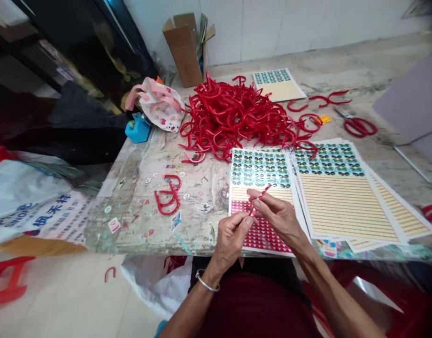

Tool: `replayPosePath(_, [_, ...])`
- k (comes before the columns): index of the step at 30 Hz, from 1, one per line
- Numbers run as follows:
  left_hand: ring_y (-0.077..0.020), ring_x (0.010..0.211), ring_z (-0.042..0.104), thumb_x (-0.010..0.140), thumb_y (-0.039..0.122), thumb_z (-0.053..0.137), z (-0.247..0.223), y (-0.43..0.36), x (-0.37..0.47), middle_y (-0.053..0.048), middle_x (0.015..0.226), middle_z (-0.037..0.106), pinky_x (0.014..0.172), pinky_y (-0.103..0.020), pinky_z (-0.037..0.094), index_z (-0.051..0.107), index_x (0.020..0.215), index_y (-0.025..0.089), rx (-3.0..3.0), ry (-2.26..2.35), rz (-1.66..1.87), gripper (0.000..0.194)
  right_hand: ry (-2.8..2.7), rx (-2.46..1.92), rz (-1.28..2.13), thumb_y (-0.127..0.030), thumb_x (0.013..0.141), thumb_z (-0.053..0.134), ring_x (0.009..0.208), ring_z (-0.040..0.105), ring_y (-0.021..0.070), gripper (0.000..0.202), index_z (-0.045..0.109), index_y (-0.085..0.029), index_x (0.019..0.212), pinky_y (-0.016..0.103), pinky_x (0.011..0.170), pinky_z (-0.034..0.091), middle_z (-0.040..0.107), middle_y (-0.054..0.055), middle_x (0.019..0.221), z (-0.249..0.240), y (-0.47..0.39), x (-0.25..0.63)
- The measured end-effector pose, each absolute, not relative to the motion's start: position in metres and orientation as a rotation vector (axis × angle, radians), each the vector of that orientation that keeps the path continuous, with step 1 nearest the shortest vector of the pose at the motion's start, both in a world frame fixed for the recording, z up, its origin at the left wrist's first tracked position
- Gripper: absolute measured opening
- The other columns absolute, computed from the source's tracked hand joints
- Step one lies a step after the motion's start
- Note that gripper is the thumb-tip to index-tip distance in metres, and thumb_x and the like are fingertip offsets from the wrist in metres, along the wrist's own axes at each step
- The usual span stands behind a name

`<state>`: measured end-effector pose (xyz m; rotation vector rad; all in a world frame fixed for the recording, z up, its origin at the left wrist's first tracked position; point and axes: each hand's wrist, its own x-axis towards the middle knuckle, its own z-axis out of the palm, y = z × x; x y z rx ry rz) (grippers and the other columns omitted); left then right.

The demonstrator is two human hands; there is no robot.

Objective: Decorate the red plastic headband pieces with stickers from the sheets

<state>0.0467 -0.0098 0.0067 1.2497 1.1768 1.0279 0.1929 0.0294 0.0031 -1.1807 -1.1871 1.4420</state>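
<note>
My left hand (pixel 233 233) and my right hand (pixel 280 217) meet in front of me, both with fingers pinched on a thin red curved strip (pixel 264 192). White spots show along the strip, and its lower end is partly covered by my fingers. Under my hands lies a sticker sheet (pixel 260 162), with blue-green stickers at the top, bare yellowish lined backing in the middle and red-and-white stickers below. To the left, a few red curved strips (pixel 168 203) with pale dots lie on the table. Beyond the sheet rises a large tangled pile of red curved strips (pixel 237 115).
More sticker sheets (pixel 343 202) overlap on the right, and another sheet (pixel 279 90) lies behind the pile. Red-handled scissors (pixel 359 126) lie at the right. A patterned bag (pixel 163 110), a blue tape dispenser (pixel 137 129) and a cardboard box (pixel 185 56) stand at the back left.
</note>
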Motion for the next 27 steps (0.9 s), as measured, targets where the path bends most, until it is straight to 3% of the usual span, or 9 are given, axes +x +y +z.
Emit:
replayPosePath(2, [-0.0117,0.067,0.051,0.088,0.029,0.049,0.007,-0.012,0.044,-0.001,0.072,0.060,0.065,-0.022,0.039,0.068,0.087,0.014,1.268,1.152,1.029,0.024,-1.156,-1.120,1.576,-0.036,0.078,0.063,0.109,0.058,0.0236,0.045,0.056,-0.026,0.121,0.036,0.078,0.057,0.058,0.008,0.124,0.004,0.031,0.196])
replayPosePath(5, [-0.0123,0.068,0.053,0.087,0.027,0.049,0.011,-0.014,0.041,-0.001,0.070,0.059,0.068,-0.023,0.040,0.068,0.086,0.014,1.316,1.093,0.988,0.022,-1.179,-1.041,1.661,-0.033,0.078,0.065,0.108,0.058,0.0214,0.046,0.054,-0.024,0.121,0.036,0.084,0.053,0.062,0.009,0.114,0.004,0.032,0.198])
replayPosePath(11, [-0.0140,0.076,0.056,0.089,0.026,0.046,0.022,-0.014,0.041,-0.003,0.078,0.062,0.074,-0.024,0.043,0.063,0.099,0.013,1.229,1.043,0.893,0.023,-1.215,-1.006,1.627,-0.025,0.070,0.073,0.075,0.061,0.0124,0.059,0.050,-0.026,0.124,0.028,0.064,0.056,0.057,0.006,0.110,0.000,0.026,0.197])
replayPosePath(15, [-0.0116,0.069,0.053,0.089,0.026,0.046,0.022,-0.014,0.043,-0.002,0.073,0.060,0.067,-0.021,0.041,0.063,0.091,0.012,1.229,1.078,0.888,0.022,-1.223,-0.995,1.581,-0.021,0.066,0.075,0.083,0.060,0.0135,0.054,0.056,-0.025,0.116,0.028,0.072,0.055,0.058,0.004,0.104,0.004,0.026,0.197])
replayPosePath(20, [-0.0100,0.064,0.048,0.090,0.026,0.045,0.018,-0.016,0.042,0.000,0.069,0.056,0.062,-0.020,0.037,0.061,0.076,0.012,1.325,1.088,0.880,0.025,-1.106,-1.002,1.673,-0.019,0.068,0.074,0.070,0.062,0.0092,0.049,0.057,-0.025,0.113,0.024,0.064,0.054,0.059,0.004,0.102,0.008,0.025,0.197])
replayPosePath(27, [-0.0122,0.069,0.052,0.090,0.025,0.044,0.015,-0.017,0.037,-0.002,0.073,0.059,0.066,-0.022,0.039,0.063,0.082,0.013,1.374,1.057,0.876,0.024,-1.093,-1.000,1.636,-0.021,0.069,0.073,0.079,0.062,0.0128,0.042,0.060,-0.022,0.108,0.024,0.063,0.053,0.065,0.004,0.094,0.014,0.029,0.194])
